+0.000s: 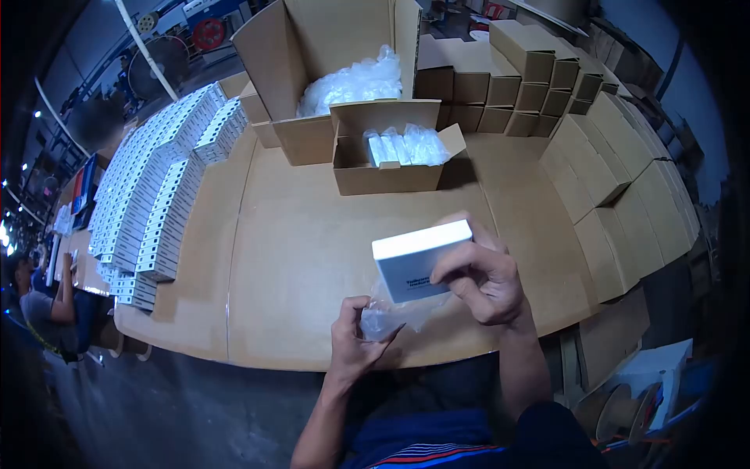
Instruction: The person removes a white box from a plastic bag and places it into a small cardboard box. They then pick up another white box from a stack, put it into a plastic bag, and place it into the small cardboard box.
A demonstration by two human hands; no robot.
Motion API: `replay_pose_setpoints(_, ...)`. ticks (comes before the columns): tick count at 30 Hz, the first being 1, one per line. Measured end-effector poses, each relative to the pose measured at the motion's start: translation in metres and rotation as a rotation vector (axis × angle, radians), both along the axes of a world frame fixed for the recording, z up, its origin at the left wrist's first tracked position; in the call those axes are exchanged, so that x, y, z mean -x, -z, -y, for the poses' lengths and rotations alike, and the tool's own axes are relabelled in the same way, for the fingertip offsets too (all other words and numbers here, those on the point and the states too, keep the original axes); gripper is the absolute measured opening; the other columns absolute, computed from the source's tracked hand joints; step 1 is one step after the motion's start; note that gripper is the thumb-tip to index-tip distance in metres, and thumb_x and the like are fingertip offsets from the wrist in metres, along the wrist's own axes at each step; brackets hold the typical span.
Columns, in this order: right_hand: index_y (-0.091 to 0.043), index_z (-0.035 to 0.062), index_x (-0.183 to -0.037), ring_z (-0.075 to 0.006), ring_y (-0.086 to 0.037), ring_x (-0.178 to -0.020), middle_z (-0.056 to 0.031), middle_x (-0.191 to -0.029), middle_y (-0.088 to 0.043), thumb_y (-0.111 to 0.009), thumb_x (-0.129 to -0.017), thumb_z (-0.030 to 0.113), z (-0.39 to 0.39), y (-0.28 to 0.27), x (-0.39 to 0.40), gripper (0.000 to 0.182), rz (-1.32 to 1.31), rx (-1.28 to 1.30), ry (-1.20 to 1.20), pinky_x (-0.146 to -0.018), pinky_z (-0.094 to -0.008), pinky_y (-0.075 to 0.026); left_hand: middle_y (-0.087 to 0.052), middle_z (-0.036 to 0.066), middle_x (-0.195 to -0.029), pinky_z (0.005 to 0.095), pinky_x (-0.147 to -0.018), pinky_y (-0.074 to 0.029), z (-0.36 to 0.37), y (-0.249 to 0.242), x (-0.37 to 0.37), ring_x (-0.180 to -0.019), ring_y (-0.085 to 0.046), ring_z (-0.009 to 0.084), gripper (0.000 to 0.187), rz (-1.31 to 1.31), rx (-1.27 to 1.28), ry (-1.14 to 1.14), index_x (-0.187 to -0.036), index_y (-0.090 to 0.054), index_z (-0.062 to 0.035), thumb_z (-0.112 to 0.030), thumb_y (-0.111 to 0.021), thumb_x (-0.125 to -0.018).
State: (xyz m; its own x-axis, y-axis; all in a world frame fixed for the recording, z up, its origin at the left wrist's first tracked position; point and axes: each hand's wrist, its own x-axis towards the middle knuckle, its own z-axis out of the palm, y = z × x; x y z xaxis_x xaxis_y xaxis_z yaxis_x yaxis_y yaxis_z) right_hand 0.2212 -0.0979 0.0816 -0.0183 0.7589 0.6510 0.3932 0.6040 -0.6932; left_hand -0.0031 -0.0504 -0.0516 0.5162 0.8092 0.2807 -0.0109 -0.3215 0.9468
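A white box (414,270) with dark print on its front is tilted above the table's near part, gripped at its right side by my right hand (486,277). Just below it, my left hand (359,336) is closed on a clear plastic bag (388,316). The bag spreads beneath the lower edge of the white box; whether the box's bottom touches it I cannot tell. Further back, an open cardboard box (388,181) holds several plastic-wrapped white boxes (406,147) standing in a row.
Stacks of small white boxes (156,187) line the table's left side. A large open carton (308,144) with clear plastic bags (351,84) stands behind. Brown cartons (601,156) are piled at the back right and right. A person (48,301) is at the far left.
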Motion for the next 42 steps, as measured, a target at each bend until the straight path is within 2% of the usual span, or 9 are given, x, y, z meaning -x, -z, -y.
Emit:
replay_pose_setpoints(8, -0.072, 0.0035, -0.093, -0.027, -0.058, -0.084, -0.0123, -0.089, -0.058, -0.058, -0.071, -0.011, -0.016, 0.007, 0.002, 0.03, 0.164, 0.071, -0.169, -0.072, -0.0356, -0.047, -0.073, 0.014, -0.103, 0.03, -0.082, -0.057, -0.002, 0.003, -0.005, -0.095, -0.071, 0.0163, 0.059, 0.05, 0.013, -0.058, -0.12, -0.051, -0.0008, -0.006, -0.09, -0.077)
replay_pose_setpoints(11, -0.072, 0.0028, -0.096, -0.0269, -0.06, -0.083, -0.0118, -0.088, -0.059, -0.06, -0.073, -0.011, -0.017, 0.008, 0.01, 0.029, 0.018, 0.177, -0.183, -0.074, -0.0371, -0.048, -0.073, 0.014, -0.109, 0.0309, -0.086, -0.057, -0.004, -0.018, -0.008, -0.102, -0.07, 0.0175, 0.063, -0.009, 0.081, 0.003, -0.127, -0.051, 0.0003, -0.007, -0.089, -0.077)
replay_pose_setpoints(19, -0.074, 0.0026, -0.103, -0.0235, -0.068, -0.092, -0.0116, -0.096, -0.069, -0.064, -0.084, -0.005, -0.014, 0.025, 0.005, 0.023, -0.043, 0.289, 0.006, -0.084, -0.0349, -0.053, -0.07, 0.01, -0.116, 0.0339, -0.097, -0.053, -0.004, -0.009, -0.003, -0.108, -0.067, 0.018, 0.053, 0.081, 0.361, 0.099, -0.125, -0.061, 0.0019, -0.005, -0.087, -0.08)
replay_pose_setpoints(22, -0.074, 0.001, -0.104, -0.024, -0.069, -0.093, -0.0118, -0.098, -0.07, -0.063, -0.088, -0.003, -0.012, 0.025, 0.005, 0.02, -0.008, 0.299, 0.045, -0.087, -0.0352, -0.054, -0.068, 0.009, -0.118, 0.0333, -0.098, -0.052, -0.004, -0.006, -0.007, -0.112, -0.065, 0.0175, 0.061, 0.127, 0.357, 0.099, -0.129, -0.057, 0.0022, -0.003, -0.089, -0.077)
replay_pose_setpoints(25, -0.073, -0.0009, -0.106, -0.0255, -0.069, -0.095, -0.0121, -0.102, -0.071, -0.061, -0.091, -0.001, -0.014, 0.029, 0.002, 0.019, -0.047, 0.367, -0.015, -0.09, -0.0356, -0.054, -0.064, 0.011, -0.124, 0.0342, -0.099, -0.052, -0.003, -0.007, -0.008, -0.115, -0.063, 0.0176, 0.06, 0.143, 0.219, 0.089, -0.137, -0.049, 0.0007, -0.011, -0.082, -0.088)
replay_pose_setpoints(28, -0.071, -0.0024, -0.112, -0.0249, -0.068, -0.103, -0.0137, -0.112, -0.07, -0.062, -0.093, 0.001, -0.015, 0.035, -0.002, 0.022, -0.048, 0.421, -0.027, -0.092, -0.036, -0.053, -0.059, 0.011, -0.13, 0.0355, -0.1, -0.052, 0.003, -0.006, -0.008, -0.118, -0.061, 0.0177, 0.047, 0.621, 0.774, 0.166, -0.14, -0.044, -0.002, -0.022, -0.065, -0.103)
replay_pose_setpoints(31, -0.067, -0.0015, -0.122, -0.0229, -0.065, -0.11, -0.0134, -0.122, -0.067, -0.063, -0.092, 0.004, -0.012, 0.035, -0.001, 0.031, -0.03, 0.46, -0.11, -0.096, -0.0351, -0.052, -0.058, 0.011, -0.131, 0.0367, -0.102, -0.051, 0.005, -0.004, -0.014, -0.119, -0.06, 0.018, 0.037, 0.538, 0.785, 0.005, -0.14, -0.044, -0.0036, -0.027, -0.046, -0.112)
replay_pose_setpoints(36, -0.047, -0.0008, -0.141, -0.0178, -0.062, -0.116, -0.0141, -0.122, -0.064, -0.077, -0.089, 0.002, 0.003, 0.08, 0.017, 0.06, -0.671, 0.542, -0.013, -0.097, -0.032, -0.054, -0.06, 0.011, -0.13, 0.035, -0.102, -0.05, -0.002, 0.011, -0.015, -0.118, -0.06, 0.0169, 0.038, 0.547, 0.639, -0.063, -0.143, -0.044, -0.0023, -0.025, -0.045, -0.112)
replay_pose_setpoints(42, -0.059, -0.0061, -0.119, -0.0133, -0.069, -0.098, -0.0093, -0.105, -0.072, -0.074, -0.095, 0.004, 0.006, 0.127, 0.064, 0.031, -0.9, 0.452, 0.317, -0.088, -0.0255, -0.056, -0.064, 0.013, -0.132, 0.0326, -0.103, -0.048, -0.002, 0.015, -0.019, -0.12, -0.059, 0.0161, 0.049, 0.522, 0.56, -0.124, -0.147, -0.049, 0.0069, -0.027, -0.048, -0.112)
